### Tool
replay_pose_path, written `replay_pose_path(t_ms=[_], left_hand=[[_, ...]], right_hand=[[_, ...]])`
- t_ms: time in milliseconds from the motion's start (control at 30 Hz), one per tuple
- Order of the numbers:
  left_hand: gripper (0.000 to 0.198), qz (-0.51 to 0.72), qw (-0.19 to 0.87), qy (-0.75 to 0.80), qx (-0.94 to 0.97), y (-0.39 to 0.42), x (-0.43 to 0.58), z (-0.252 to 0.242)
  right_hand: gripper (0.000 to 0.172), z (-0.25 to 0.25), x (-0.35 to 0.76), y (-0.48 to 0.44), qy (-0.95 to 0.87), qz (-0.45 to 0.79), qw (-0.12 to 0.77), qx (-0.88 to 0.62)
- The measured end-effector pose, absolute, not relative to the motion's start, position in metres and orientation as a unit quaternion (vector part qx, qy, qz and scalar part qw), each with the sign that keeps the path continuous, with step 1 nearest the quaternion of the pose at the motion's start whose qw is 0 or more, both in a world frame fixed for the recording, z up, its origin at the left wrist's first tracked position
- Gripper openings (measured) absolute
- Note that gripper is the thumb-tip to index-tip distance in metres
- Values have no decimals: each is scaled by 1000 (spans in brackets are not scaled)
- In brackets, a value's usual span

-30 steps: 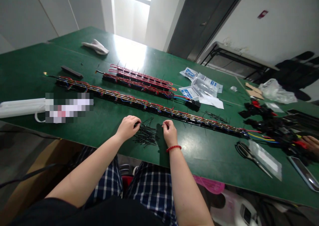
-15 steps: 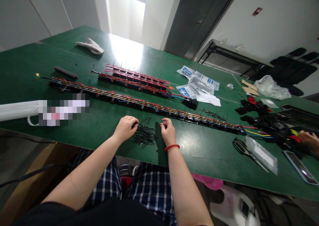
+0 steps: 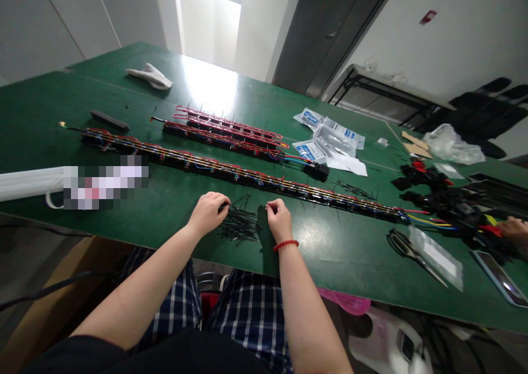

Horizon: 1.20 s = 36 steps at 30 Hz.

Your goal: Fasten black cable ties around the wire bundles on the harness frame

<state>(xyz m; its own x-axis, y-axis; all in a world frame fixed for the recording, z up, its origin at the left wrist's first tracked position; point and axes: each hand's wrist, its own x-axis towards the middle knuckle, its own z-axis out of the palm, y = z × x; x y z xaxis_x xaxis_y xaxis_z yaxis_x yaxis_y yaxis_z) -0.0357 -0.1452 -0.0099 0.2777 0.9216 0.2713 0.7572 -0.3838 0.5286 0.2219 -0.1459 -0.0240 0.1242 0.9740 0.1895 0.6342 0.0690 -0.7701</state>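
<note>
My left hand rests on the green table with its fingers curled at the left edge of a small heap of black cable ties. On the heap's right side, my right hand, a red bead bracelet at its wrist, pinches something thin and dark that looks like one tie. Just beyond both hands lies a long black strip wired with red, blue and yellow leads, running across the table. Two shorter wired strips lie behind it.
Scissors and a clear bag lie at the right front. Plastic packets sit mid-table, black connectors at the right with another person's hand, a phone, a white cloth far back, a white pack left.
Between one second and half a second ago the view shifted slightly. My hands have stayed at the pile of ties, only the fingers shifting a little.
</note>
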Motion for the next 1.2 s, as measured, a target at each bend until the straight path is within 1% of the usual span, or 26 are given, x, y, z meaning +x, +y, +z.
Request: replay_pose_path(t_ms=[267,433,567,633,733,833,933,1067,1200], left_hand=[[14,275,154,537,782,-146,-36,-10],[12,270,144,549,778,-142,-33,-9],[9,230,111,558,789,-141,-27,-7],[9,218,105,552,798,-141,-26,-6],[11,222,115,547,798,-136,-25,-6],[18,242,142,554,783,-126,-23,-7],[25,274,157,551,773,-113,-15,-6],[27,331,83,543,768,-97,4,-4],[24,342,15,538,771,-75,23,0]], right_hand=[[16,-20,222,-147,-616,237,396,-639],[19,-20,226,-149,-597,249,461,-607],[23,-19,226,-149,-553,253,515,-604],[26,-16,224,-147,-514,296,549,-589],[31,-9,217,-140,-471,406,582,-524],[34,3,210,-130,-441,522,580,-443],[36,16,205,-114,-427,568,582,-395],[35,25,203,-84,-441,536,599,-400],[32,25,204,-59,-471,464,607,-441]])
